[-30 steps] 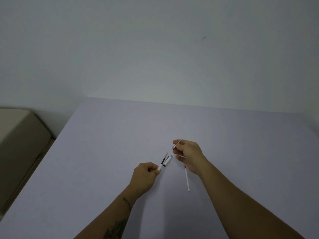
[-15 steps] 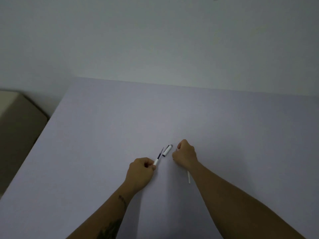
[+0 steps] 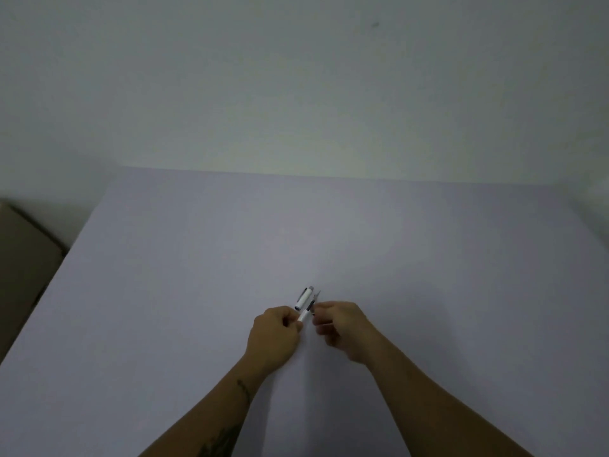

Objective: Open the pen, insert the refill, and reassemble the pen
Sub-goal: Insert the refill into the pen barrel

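Note:
My left hand [image 3: 276, 334] is closed around the rear of the white pen barrel [image 3: 303, 315], which points up and away to the right. The barrel's dark front section [image 3: 310, 305] and thin tip stick out beyond my fingers. My right hand [image 3: 342, 328] is curled just right of it, thumb and forefinger pinched at that dark front section. Just beyond both hands the white pen cap [image 3: 304, 297] lies loose on the table [image 3: 197, 275]. No separate refill shows; my right hand and forearm cover that part of the table.
The pale lilac table meets a plain wall at its far edge. A beige piece of furniture [image 3: 23, 258] stands lower, off the table's left edge. Both forearms reach in from the bottom of the view.
My right hand has lifted from a fist on the table and moved left to the pen's front. The white refill seen lying under my right wrist no longer shows.

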A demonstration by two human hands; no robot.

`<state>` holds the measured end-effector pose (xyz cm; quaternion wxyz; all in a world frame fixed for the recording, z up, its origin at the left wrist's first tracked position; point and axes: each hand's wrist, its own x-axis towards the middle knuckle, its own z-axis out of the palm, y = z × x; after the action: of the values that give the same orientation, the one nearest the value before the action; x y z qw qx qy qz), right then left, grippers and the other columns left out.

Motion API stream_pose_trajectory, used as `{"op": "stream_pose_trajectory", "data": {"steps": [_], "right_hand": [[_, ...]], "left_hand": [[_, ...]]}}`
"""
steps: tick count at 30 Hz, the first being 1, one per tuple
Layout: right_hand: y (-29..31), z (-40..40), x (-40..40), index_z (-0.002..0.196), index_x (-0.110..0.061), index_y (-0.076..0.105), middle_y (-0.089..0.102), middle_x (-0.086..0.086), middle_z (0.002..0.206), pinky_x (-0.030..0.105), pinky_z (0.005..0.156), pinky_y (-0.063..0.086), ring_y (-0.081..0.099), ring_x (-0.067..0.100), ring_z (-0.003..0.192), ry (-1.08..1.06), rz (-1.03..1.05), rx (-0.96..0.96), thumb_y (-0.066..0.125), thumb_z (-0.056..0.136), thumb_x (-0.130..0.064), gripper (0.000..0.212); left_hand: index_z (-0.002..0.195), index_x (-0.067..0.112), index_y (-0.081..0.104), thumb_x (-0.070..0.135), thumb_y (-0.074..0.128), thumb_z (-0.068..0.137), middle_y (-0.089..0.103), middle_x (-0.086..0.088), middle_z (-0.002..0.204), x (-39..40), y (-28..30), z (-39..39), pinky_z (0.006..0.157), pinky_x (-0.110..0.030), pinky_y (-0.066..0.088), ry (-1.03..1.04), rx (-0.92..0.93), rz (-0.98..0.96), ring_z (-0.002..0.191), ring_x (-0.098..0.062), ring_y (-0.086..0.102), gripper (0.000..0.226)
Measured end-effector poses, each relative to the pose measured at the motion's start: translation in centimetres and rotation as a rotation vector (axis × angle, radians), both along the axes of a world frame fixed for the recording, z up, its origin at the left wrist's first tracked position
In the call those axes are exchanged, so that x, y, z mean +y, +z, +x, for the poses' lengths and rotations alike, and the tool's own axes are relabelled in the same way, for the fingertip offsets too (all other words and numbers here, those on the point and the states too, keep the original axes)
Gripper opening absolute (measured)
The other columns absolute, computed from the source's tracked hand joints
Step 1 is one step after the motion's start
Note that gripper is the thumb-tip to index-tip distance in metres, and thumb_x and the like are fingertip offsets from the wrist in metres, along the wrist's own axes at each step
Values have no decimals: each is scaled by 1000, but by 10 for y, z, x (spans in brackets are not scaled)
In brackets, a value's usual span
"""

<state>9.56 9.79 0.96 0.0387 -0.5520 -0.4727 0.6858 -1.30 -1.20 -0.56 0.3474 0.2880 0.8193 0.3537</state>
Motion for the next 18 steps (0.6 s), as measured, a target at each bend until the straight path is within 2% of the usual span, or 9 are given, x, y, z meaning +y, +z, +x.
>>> {"op": "stream_pose_trajectory", "data": {"steps": [4, 9, 11, 14, 16, 18], "right_hand": [[5, 9, -6, 86, -7, 74, 61, 5, 67, 23, 47, 35, 49, 13, 51, -74, 1, 66, 59, 91, -6, 16], [17, 14, 18, 76, -9, 71, 68, 7, 72, 27, 53, 45, 58, 16, 58, -221, 148, 23, 64, 89, -11, 15], [23, 18, 37, 71, -6, 70, 68, 9, 70, 26, 51, 46, 58, 15, 55, -226, 224, -4, 63, 88, -9, 19], [22, 29, 53, 68, -6, 70, 70, 8, 67, 26, 51, 49, 60, 14, 52, -86, 356, -107, 64, 86, -11, 20], [13, 37, 57, 70, -4, 73, 74, 9, 70, 33, 63, 56, 66, 18, 60, 82, 462, -266, 65, 82, -14, 18], [0, 45, 56, 80, -1, 75, 75, 13, 80, 35, 75, 58, 70, 26, 76, 245, 537, -438, 66, 79, -18, 19]], "left_hand": [[75, 22, 68, 18, 65, 84, 64, 4, 69, 7, 6, 11, 61, -26, 49, -57, 25, 8, 59, -12, 56, 10], [81, 22, 70, 20, 65, 85, 67, 2, 77, 6, 6, 16, 60, -25, 47, -47, 15, -6, 62, -12, 58, 7], [84, 22, 71, 20, 65, 86, 69, 1, 80, 3, 6, 15, 62, -25, 48, -29, 5, -8, 65, -14, 60, 7], [86, 21, 71, 19, 63, 87, 69, 2, 80, 1, 6, 15, 59, -23, 46, -10, -16, 5, 63, -12, 59, 8], [85, 21, 71, 19, 63, 88, 67, 5, 76, 0, 6, 15, 54, -19, 41, 5, -31, 16, 59, -9, 56, 9], [85, 19, 71, 18, 62, 88, 65, 5, 72, -1, 6, 15, 53, -19, 40, 16, -41, 23, 57, -9, 54, 10]]}}
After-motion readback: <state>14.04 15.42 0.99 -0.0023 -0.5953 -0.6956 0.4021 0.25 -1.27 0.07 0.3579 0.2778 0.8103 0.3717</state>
